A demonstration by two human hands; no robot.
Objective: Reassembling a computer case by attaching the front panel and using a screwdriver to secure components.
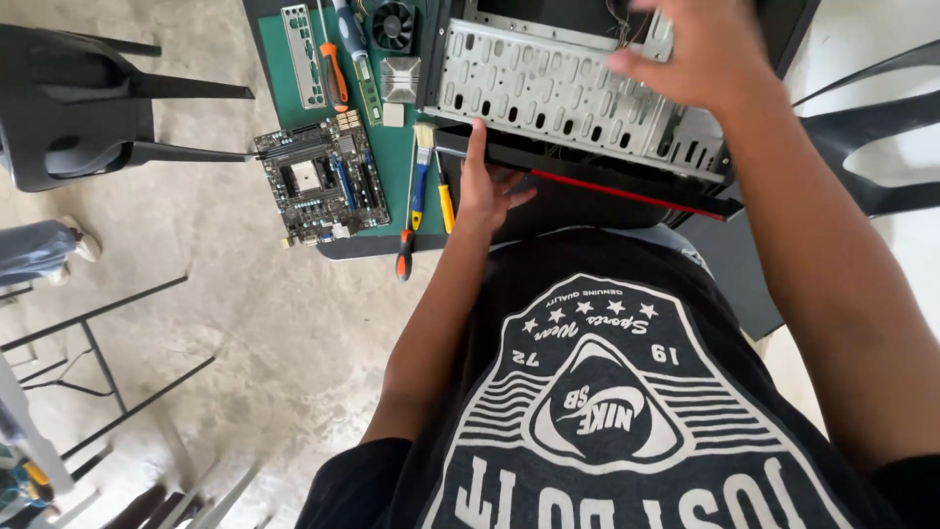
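I steady the open computer case [558, 88] with my left hand [487, 186] flat on its near edge, fingers together, right hand [690, 49] spread on its frame, keeping it square on the bench [387, 157].

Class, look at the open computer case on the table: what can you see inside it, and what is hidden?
Inside the computer case a perforated metal drive cage shows. The right hand covers part of it; the deeper interior is dark.

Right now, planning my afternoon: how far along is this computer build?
Early. Done: tools and parts laid out on the green mat. In hand: left hand and right hand steady the bare computer case. Left: motherboard and cooling fan sit outside.
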